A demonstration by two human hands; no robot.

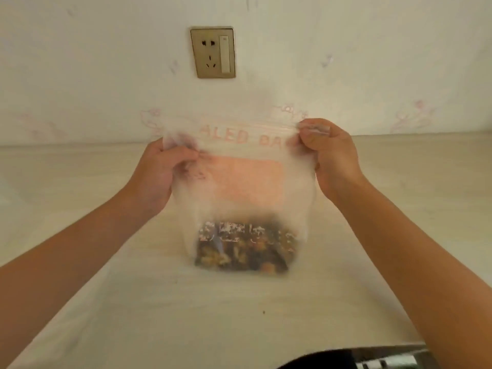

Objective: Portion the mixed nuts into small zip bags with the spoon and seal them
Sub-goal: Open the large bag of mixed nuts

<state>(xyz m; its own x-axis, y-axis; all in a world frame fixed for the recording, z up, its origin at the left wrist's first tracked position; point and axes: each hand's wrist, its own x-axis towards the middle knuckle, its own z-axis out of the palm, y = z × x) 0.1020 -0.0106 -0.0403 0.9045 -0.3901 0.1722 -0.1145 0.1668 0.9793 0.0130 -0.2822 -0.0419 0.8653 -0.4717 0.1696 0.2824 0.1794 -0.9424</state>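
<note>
I am watching both hands holding a clear zip bag (239, 182) upright over the pale table (80, 209), close to the wall. The left hand (159, 171) is gripping the bag's upper left edge, its fingers curled round the plastic just below the zip strip (239, 126). The right hand (330, 155) is pinching the right end of that strip between thumb and fingers, a little higher than the left. The strip is running taut between the two hands; I cannot tell whether it is pressed closed along its length. The mixed nuts (242, 249) are sitting in a dark heap at the bottom of the bag, filling only its lowest part, and the bag's base is resting on or just above the tabletop. Red lettering and a pink panel are showing on the bag's face, blurred. A small crumb (263, 312) is lying on the table nearer to me. A wall socket (213, 52) is sitting above the bag, and a dark object (372, 360) is poking in at the bottom edge.
</note>
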